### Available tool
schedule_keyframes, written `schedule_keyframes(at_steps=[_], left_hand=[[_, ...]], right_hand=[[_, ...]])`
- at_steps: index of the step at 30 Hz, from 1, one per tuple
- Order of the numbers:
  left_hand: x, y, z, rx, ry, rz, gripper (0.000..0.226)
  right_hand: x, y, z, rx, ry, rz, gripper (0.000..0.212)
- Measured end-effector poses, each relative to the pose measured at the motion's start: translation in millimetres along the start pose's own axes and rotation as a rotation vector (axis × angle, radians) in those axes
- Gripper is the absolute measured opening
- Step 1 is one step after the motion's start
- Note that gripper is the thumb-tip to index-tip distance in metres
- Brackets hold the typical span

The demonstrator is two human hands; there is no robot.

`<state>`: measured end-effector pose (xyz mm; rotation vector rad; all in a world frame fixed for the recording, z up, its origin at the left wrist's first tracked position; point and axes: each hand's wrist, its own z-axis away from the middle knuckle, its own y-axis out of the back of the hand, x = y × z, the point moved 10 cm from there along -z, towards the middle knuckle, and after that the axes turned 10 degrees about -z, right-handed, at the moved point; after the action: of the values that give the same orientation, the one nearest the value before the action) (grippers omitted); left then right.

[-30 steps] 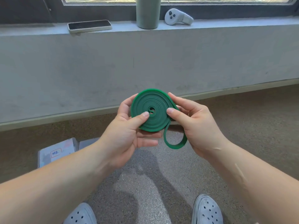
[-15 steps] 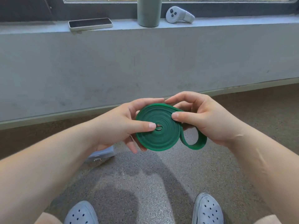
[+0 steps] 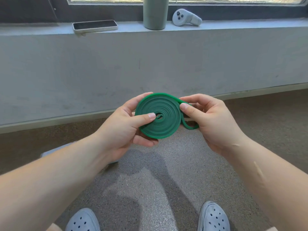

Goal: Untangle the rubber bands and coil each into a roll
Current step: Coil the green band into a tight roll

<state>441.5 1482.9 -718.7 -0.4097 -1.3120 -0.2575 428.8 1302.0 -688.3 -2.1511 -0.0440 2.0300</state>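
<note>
A green rubber band (image 3: 164, 109) is wound into a flat spiral roll, held in front of me above the floor. My left hand (image 3: 124, 127) grips the roll, its thumb pressing near the centre and its fingers behind. My right hand (image 3: 210, 120) pinches the roll's right edge, where a small loose loop of the band (image 3: 191, 126) still hangs out. No other band is in view.
A window ledge (image 3: 233, 26) at the top carries a phone (image 3: 95, 26), a grey-green bottle (image 3: 155, 13) and a white controller (image 3: 185, 17). A plastic box (image 3: 50, 152) lies on the carpet, mostly hidden behind my left forearm. My two shoes (image 3: 82, 220) are at the bottom.
The roll has been turned and wound further. The loose loop has shrunk from a long hanging loop to a small one at my right hand.
</note>
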Motion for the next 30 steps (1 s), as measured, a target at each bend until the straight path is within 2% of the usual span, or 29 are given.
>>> schedule_keyframes(at_steps=[1, 4, 8, 11, 15, 17, 18, 21, 24, 28, 30], left_hand=[[0.2, 0.2, 0.0, 0.01, -0.005, 0.013, 0.049], [-0.9, 2.1, -0.1, 0.049, -0.019, 0.048, 0.05], [-7.2, 2.4, 1.5, 0.09, -0.018, 0.131, 0.049], [-11.8, 0.5, 2.9, 0.109, -0.01, 0.177, 0.047], [-15.5, -1.9, 5.1, 0.144, -0.001, 0.219, 0.045], [-18.3, -4.3, 6.5, 0.173, 0.008, 0.259, 0.044], [-19.7, -5.9, 6.8, 0.186, 0.013, 0.284, 0.042], [-20.4, -9.5, 4.7, 0.231, 0.017, 0.326, 0.04], [-16.5, -5.5, 0.8, 0.288, 0.005, 0.365, 0.04], [-8.2, -3.5, -1.0, 0.305, -0.009, 0.421, 0.042], [-6.7, -9.6, -1.2, 0.273, -0.009, 0.478, 0.042]], right_hand=[[-1.2, 1.6, 1.0, 0.028, 0.015, -0.001, 0.002], [0.2, 2.5, 4.0, 0.069, 0.041, -0.022, 0.012], [9.7, -4.1, 10.0, 0.097, 0.022, -0.124, 0.003], [14.2, -3.1, 12.5, 0.148, 0.046, -0.169, 0.014], [13.8, -3.9, 15.9, 0.191, 0.115, -0.068, 0.014], [8.1, -0.8, 18.4, 0.26, 0.19, 0.022, 0.004], [5.1, 1.4, 19.2, 0.305, 0.222, 0.047, 0.006], [1.1, 4.3, 17.0, 0.379, 0.25, 0.006, 0.016], [6.1, -1.8, 11.7, 0.335, 0.217, -0.061, 0.005], [10.2, -17.8, 15.1, 0.25, 0.183, -0.062, 0.039], [10.6, -23.0, 18.0, 0.249, 0.171, -0.099, 0.047]])
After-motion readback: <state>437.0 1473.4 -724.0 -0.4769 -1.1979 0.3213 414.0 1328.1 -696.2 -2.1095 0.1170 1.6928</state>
